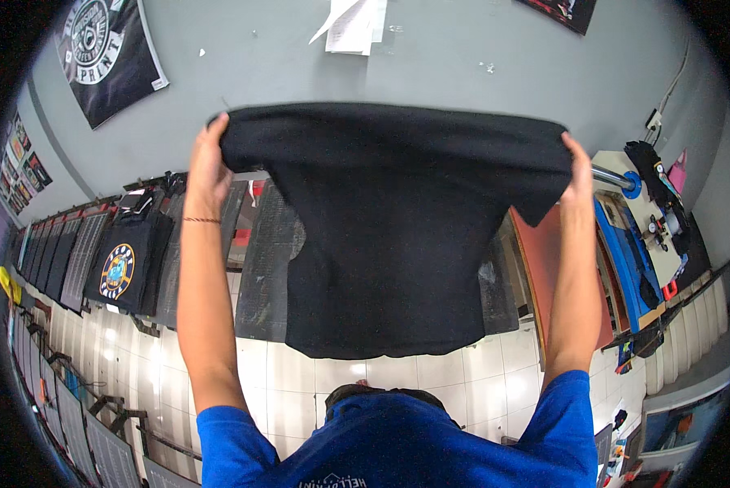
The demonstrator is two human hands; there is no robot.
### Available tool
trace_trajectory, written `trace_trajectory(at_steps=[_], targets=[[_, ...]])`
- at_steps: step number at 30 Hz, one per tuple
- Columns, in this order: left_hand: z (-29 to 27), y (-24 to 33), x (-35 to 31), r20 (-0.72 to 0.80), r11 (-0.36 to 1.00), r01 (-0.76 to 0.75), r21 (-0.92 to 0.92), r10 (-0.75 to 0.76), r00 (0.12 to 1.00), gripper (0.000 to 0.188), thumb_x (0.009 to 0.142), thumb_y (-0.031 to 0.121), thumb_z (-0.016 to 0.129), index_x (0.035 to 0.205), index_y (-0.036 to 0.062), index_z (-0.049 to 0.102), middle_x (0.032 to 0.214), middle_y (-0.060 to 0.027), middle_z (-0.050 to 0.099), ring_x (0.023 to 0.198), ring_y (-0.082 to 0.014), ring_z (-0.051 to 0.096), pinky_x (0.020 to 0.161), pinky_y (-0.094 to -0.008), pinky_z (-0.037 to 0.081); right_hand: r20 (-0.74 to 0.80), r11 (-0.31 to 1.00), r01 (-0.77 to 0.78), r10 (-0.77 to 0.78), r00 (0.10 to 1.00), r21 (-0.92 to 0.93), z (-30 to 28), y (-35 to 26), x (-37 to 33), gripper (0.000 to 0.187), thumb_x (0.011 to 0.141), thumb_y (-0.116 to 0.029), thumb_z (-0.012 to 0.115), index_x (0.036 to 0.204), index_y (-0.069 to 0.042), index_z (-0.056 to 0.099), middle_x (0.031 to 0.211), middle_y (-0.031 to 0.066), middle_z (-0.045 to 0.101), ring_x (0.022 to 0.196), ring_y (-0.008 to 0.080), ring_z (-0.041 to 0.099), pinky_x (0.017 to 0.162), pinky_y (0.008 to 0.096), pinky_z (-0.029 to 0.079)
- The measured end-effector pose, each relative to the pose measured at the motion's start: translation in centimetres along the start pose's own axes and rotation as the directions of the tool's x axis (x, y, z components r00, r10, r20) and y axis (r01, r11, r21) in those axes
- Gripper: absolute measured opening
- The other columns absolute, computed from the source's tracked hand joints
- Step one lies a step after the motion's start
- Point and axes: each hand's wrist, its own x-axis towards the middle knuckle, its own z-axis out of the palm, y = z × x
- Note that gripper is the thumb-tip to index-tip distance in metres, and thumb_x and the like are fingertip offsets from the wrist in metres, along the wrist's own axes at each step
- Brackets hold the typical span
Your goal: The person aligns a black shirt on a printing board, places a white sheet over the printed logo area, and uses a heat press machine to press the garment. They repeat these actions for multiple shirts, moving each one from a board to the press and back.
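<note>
A black T-shirt point(389, 236) hangs stretched out between my two hands, its far edge folded over and its hem toward me. My left hand point(209, 163) grips the shirt at its far left corner. At the far right corner my right hand point(578, 169) pinches the other end of the fabric. Both arms reach forward at about the same height. Behind and below the shirt is a dark flat board point(263, 276), partly hidden by the cloth.
Left, a black printed T-shirt point(121, 264) lies on one of a row of dark boards point(64, 256). To the right stand an orange-brown panel point(544, 268) and a cluttered table point(637, 215) with a metal roller. A grey wall point(259, 49) rises behind; below is a tiled floor point(284, 382).
</note>
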Motion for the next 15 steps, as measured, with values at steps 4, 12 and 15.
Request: trace_trajectory(at_steps=[4, 12, 15], targets=[[-0.6, 4.5, -5.4, 0.007, 0.993, -0.115, -0.027, 0.116, 0.993, 0.027, 0.094, 0.021, 0.062, 0.113, 0.0018, 0.059, 0.108, -0.0091, 0.066, 0.098, -0.0189, 0.064, 0.088, -0.0335, 0.051, 0.165, 0.994, 0.112, -0.109, 0.980, -0.010, -0.6, -2.9, -2.8, 0.026, 0.091, -0.022, 0.063, 0.105, 0.000, 0.065, 0.103, 0.0135, 0.070, 0.090, 0.0272, 0.069, 0.086, 0.0398, 0.056], [-9.6, -3.8, -23.9, -0.083, 0.936, 0.293, 0.192, -0.283, 0.956, 0.035, 0.095, 0.018, 0.060, 0.121, -0.0038, 0.056, 0.117, -0.0110, 0.065, 0.106, -0.0178, 0.062, 0.096, -0.0318, 0.047, -0.259, 0.989, -0.033, -0.006, 0.966, -0.147, -11.0, 8.6, -18.8, 0.047, 0.084, -0.021, 0.067, 0.126, -0.002, 0.056, 0.121, 0.0112, 0.062, 0.110, 0.0254, 0.060, 0.099, 0.0381, 0.045], [-14.2, -10.8, -28.8, -0.156, 0.844, 0.497, 0.202, -0.473, 0.867, 0.037, 0.096, 0.019, 0.059, 0.123, -0.0051, 0.056, 0.117, -0.0115, 0.066, 0.105, -0.0180, 0.063, 0.095, -0.0304, 0.047, -0.253, 0.964, -0.227, 0.188, 0.949, -0.136, -14.4, 14.0, -22.9, 0.041, 0.084, -0.017, 0.066, 0.121, -0.003, 0.057, 0.116, 0.0086, 0.062, 0.108, 0.0227, 0.058, 0.098, 0.0372, 0.044]])
